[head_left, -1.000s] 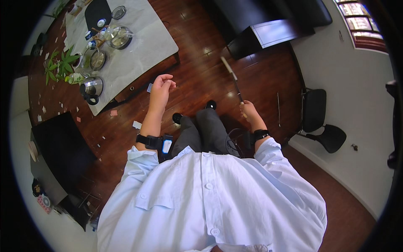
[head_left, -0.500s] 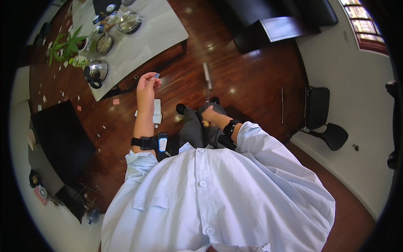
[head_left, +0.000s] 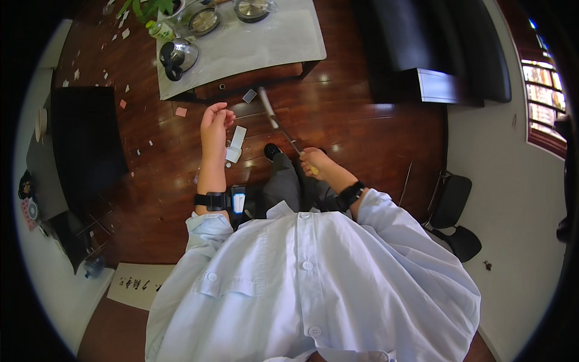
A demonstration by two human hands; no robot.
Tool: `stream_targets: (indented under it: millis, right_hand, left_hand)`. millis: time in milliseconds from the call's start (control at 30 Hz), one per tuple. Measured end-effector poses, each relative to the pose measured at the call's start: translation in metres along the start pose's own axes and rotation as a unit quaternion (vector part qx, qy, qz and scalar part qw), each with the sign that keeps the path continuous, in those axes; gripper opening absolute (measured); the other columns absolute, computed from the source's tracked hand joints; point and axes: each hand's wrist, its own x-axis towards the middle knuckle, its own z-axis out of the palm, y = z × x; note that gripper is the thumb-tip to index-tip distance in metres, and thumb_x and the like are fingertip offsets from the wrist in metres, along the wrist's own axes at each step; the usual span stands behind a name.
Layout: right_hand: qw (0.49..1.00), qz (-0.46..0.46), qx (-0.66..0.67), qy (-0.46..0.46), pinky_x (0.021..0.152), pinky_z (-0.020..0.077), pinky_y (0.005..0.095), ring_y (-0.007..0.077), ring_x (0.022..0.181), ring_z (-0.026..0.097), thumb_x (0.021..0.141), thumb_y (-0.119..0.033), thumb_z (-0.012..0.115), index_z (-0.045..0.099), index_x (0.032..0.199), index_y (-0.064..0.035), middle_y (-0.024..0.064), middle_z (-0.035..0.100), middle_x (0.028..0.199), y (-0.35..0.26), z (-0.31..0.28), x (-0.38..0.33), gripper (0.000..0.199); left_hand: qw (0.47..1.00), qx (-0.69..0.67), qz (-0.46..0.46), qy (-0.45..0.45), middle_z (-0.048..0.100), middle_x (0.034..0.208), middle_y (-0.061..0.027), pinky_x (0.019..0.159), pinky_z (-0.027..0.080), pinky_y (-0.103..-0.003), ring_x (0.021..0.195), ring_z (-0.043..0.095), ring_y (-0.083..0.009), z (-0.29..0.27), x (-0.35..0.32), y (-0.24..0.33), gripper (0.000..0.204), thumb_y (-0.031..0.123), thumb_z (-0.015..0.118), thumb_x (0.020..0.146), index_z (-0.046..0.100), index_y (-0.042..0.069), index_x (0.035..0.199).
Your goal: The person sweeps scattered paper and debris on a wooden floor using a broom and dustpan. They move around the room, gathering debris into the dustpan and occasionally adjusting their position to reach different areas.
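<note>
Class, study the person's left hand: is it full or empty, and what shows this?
Apparently empty: the left hand is loosely curled, with nothing visible in its grasp.

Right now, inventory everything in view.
Long-handled tool: 1, white and dark, centre
Table: 1, pale grey, top
Kettle: 1, silver and black, on table
Glass vessels: at least 2, clear, on table
Bottle: 1, green, by kettle
Plant: 1, green, top left
Paper scraps: many, white and pink, floor
Sofa: 1, black, upper right
Chair: 1, black, right
Water jug: 1, blue, lower left
Shirt: 1, pale blue, below
Left hand: 1, bare, left of centre
Right hand: 1, bare, gripping tool
</note>
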Motion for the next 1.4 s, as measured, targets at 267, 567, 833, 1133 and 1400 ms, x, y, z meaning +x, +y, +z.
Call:
stream_targets:
  millis: [267,567,833,1133,1400]
  right_hand:
    - [0.972,-0.006,-0.141,0.186,0.042,0.0374,0.031,0.0141,0.051,0.047,0.077,-0.011,0.049,0.049,0.087,-0.0127,0.0048,0.046,0.065,-0.029,0.008,0.039,0.01]
    - [0.953,0.109,-0.193,0.205,0.052,0.04,0.0348,0.0172,0.055,0.051,0.085,-0.038,0.031,0.049,0.088,-0.0125,0.0064,0.052,0.069,0.017,0.173,0.129,0.031]
    - [0.889,0.021,-0.455,0.056,0.036,0.0379,0.0297,0.0167,0.044,0.044,0.084,-0.022,0.038,0.041,0.082,-0.0101,0.0062,0.044,0.059,0.035,0.212,0.127,0.013]
    - [0.888,-0.06,-0.453,-0.051,0.032,0.0277,0.0228,0.0099,0.037,0.037,0.075,-0.004,0.049,0.04,0.078,-0.0116,0.0011,0.04,0.055,-0.049,0.163,0.037,0.012]
    - [0.894,-0.106,-0.435,0.009,0.032,0.0317,0.0247,0.0116,0.038,0.041,0.072,-0.003,0.048,0.042,0.071,-0.0071,0.0029,0.042,0.051,-0.107,0.118,0.011,0.007]
  left_hand:
    - [0.998,-0.049,0.01,0.041,0.055,0.08,-0.0043,0.066,0.044,-0.022,0.072,0.054,-0.0119,-0.047,0.004,0.007,0.015,0.007,0.044,0.083,0.051,0.004,0.097]
    - [0.98,-0.108,0.014,0.169,0.055,0.078,-0.0047,0.067,0.043,-0.022,0.072,0.053,-0.0111,-0.12,-0.025,-0.018,0.016,0.006,0.043,0.084,0.05,0.002,0.097]
    - [0.957,-0.168,0.027,0.236,0.056,0.079,-0.0046,0.067,0.043,-0.022,0.072,0.053,-0.0101,-0.152,-0.055,-0.04,0.016,0.008,0.044,0.084,0.051,0.002,0.096]
    - [0.954,-0.18,0.04,0.234,0.055,0.078,-0.0048,0.067,0.044,-0.022,0.071,0.054,-0.0119,-0.144,-0.049,-0.043,0.016,0.007,0.043,0.083,0.05,0.002,0.097]
    - [0.955,-0.181,0.062,0.224,0.056,0.077,-0.0054,0.066,0.042,-0.022,0.071,0.053,-0.0113,-0.122,-0.044,-0.019,0.015,0.007,0.042,0.082,0.051,0.001,0.093]
